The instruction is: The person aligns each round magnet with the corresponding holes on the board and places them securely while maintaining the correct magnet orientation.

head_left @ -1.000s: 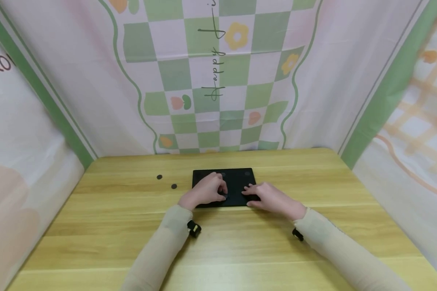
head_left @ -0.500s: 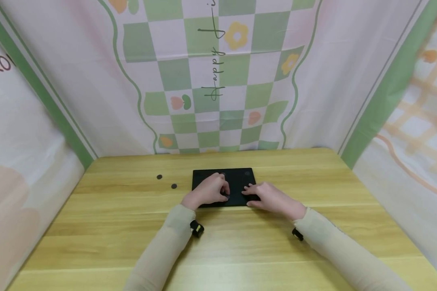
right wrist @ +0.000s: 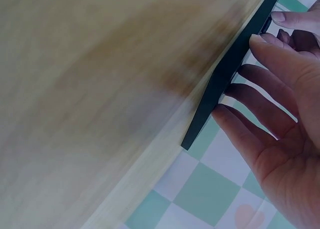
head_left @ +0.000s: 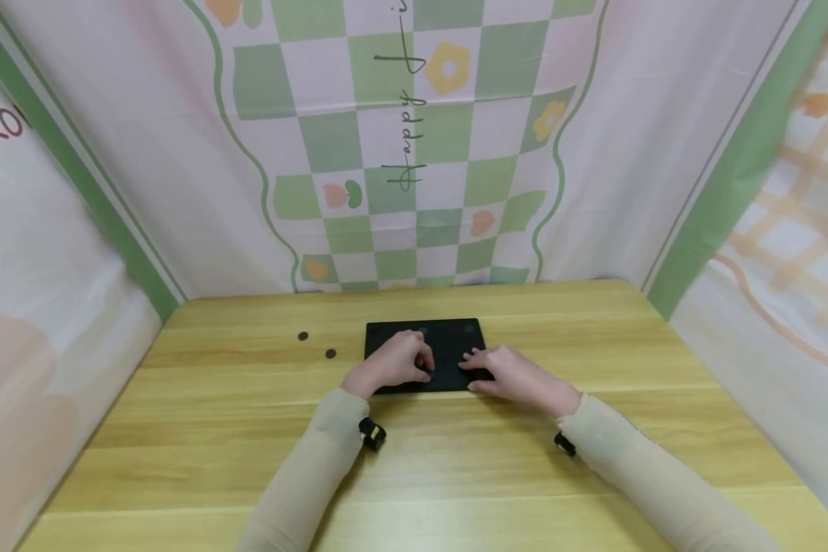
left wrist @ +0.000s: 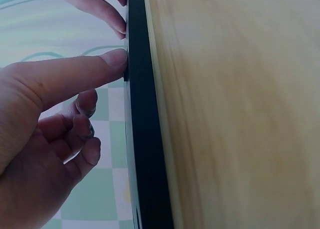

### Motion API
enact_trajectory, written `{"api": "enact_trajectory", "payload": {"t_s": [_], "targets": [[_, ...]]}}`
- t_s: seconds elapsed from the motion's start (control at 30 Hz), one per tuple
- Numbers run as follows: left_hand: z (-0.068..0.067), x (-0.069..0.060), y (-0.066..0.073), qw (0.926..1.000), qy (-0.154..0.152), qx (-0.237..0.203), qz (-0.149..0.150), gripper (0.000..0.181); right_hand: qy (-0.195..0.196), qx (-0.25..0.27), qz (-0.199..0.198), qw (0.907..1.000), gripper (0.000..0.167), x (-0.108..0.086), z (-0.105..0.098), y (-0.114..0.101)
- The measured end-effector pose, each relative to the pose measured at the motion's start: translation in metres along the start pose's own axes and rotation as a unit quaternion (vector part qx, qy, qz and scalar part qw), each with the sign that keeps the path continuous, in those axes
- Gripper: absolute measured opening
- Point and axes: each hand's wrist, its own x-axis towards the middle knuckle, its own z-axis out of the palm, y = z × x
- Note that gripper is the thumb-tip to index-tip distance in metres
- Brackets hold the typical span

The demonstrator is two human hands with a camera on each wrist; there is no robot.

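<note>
A flat black rectangular panel lies on the wooden table, with dark round pads at its far edge, one near the right corner. My left hand is over its left half. The thumb presses a small dark piece on the panel's upper face, while the other fingers bend loosely above it. My right hand rests its fingertips on the panel's right part, thumb at the near edge. In the right wrist view, the fingers of the right hand touch the panel without wrapping round it.
Two small dark discs, a farther one and a nearer one, lie on the table left of the panel. A patterned cloth curtain hangs behind the table, with more cloth at both sides.
My left hand has shifted slightly right along the panel since one second ago, its thumb still low on the surface. The right hand, the panel and the two loose discs stay put.
</note>
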Motion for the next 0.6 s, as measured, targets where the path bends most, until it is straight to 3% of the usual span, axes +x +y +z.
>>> {"api": "enact_trajectory", "payload": {"t_s": [0.6], "targets": [[-0.0008, 0.0019, -0.0051, 0.9994, -0.008, -0.034, 0.001, 0.010, 0.002, 0.000, 0.001, 1.0000, 0.036, 0.0003, 0.0025, 0.0034]]}}
